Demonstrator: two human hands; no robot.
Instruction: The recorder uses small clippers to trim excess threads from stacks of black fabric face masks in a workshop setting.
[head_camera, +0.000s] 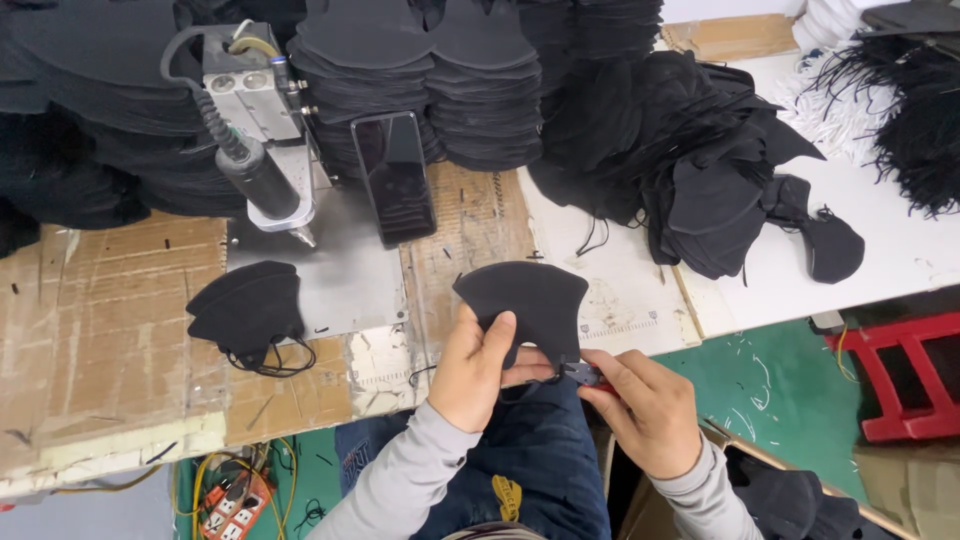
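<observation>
Black mask (525, 300) pinched in left hand (475, 370); right hand (645, 405) grips small snips (585, 373) at its near edge. Keep the edge taut.

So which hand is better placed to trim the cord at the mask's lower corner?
Probably the right hand: it holds the small cutter right at the lower corner of the black mask, while the left hand grips the mask.
</observation>
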